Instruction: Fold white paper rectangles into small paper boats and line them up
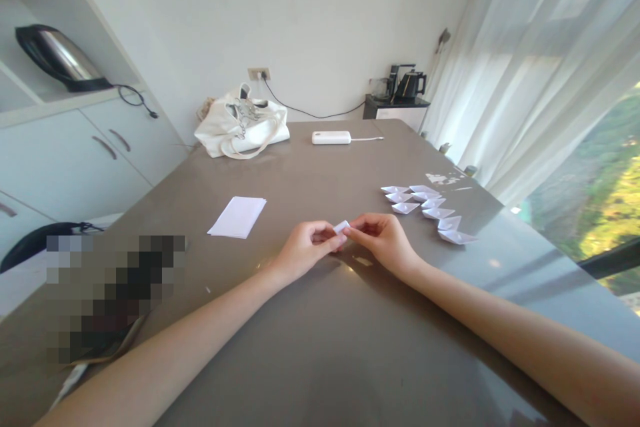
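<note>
Head view: two bare hands meet over a grey-brown worktop (320, 347), with a small, narrow piece of white folded paper (341, 227) between them. At the left end of the folded paper, the left hand (307, 243) pinches it between thumb and fingers; at its right end, the right hand (383, 240) pinches it between thumb and forefinger. Whether the folded paper touches the worktop cannot be told.

Left of the folded paper lies a flat stack of white sheets (237, 217). Right of it and a little farther off, small paper boats (439, 213) stand in two rows. Well beyond it are a white power bank (331, 137) and, farther left, a white bag (240, 127).

The folded paper is probably very light, crisp along its creases, yet easily crumpled or torn; a gentle fingertip hold at both ends should suit it best.
</note>
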`<state>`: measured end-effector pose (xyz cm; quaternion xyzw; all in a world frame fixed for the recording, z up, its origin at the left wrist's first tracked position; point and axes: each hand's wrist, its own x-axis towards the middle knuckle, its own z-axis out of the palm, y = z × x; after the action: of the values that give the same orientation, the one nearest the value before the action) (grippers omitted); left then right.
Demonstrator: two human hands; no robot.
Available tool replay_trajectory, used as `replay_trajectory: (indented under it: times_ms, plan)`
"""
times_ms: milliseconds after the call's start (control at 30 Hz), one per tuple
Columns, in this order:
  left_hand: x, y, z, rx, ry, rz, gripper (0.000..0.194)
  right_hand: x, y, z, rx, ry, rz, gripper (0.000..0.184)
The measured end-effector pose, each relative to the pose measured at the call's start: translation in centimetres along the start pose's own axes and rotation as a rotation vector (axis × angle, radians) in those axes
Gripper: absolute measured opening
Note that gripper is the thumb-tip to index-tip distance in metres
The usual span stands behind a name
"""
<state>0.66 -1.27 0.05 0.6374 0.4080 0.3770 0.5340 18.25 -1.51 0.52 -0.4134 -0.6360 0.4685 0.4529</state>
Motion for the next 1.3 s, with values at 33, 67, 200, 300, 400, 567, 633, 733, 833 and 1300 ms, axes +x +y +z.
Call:
replay_trajectory:
  times_ms: [33, 67, 200, 300, 400, 567, 633, 733, 833, 1300]
  plan:
    - [0.0, 0.1, 0.0, 0.039, -0.011, 0.009, 0.027, 0.0, 0.0, 0.0, 0.023, -0.009, 0.008, 0.03]
    - [-0.1, 0.1, -0.1, 0.068, -0.013, 0.024, 0.028, 0.0, 0.0, 0.1, 0.043, -0.023, 0.016, 0.03]
    - [-0.2, 0.3, -0.2, 0.082, -0.018, 0.05, 0.029, 0.0, 0.0, 0.2, 0.101, -0.063, 0.022, 0.028]
    - [-0.3, 0.6, -0.3, 0.071, -0.022, 0.04, 0.028, -0.1, -0.2, 0.1, 0.081, -0.036, -0.002, 0.027]
    - [-0.4, 1.0, -0.3, 0.068, -0.018, 0.047, 0.026, -0.1, -0.5, 0.1, 0.058, -0.035, -0.001, 0.027]
    - [-0.3, 0.8, -0.3, 0.087, -0.017, 0.076, 0.026, 0.1, -0.3, 0.0, 0.078, -0.067, 0.006, 0.026]
    - [-0.3, 0.5, -0.3, 0.119, -0.009, 0.082, 0.025, 0.1, 0.0, -0.1, 0.044, -0.056, -0.017, 0.026]
    - [-0.3, 0.3, -0.2, 0.145, 0.038, 0.123, 0.027, 0.1, 0.2, -0.3, -0.098, -0.016, -0.062, 0.027]
    - [-0.4, 0.4, -0.3, 0.174, 0.092, 0.176, 0.028, -0.1, 0.1, -0.3, -0.243, -0.012, -0.099, 0.024]
    - [-0.3, 1.1, -0.4, 0.12, 0.122, 0.156, 0.021, -0.4, 0.1, 0.1, -0.152, -0.009, -0.101, 0.025]
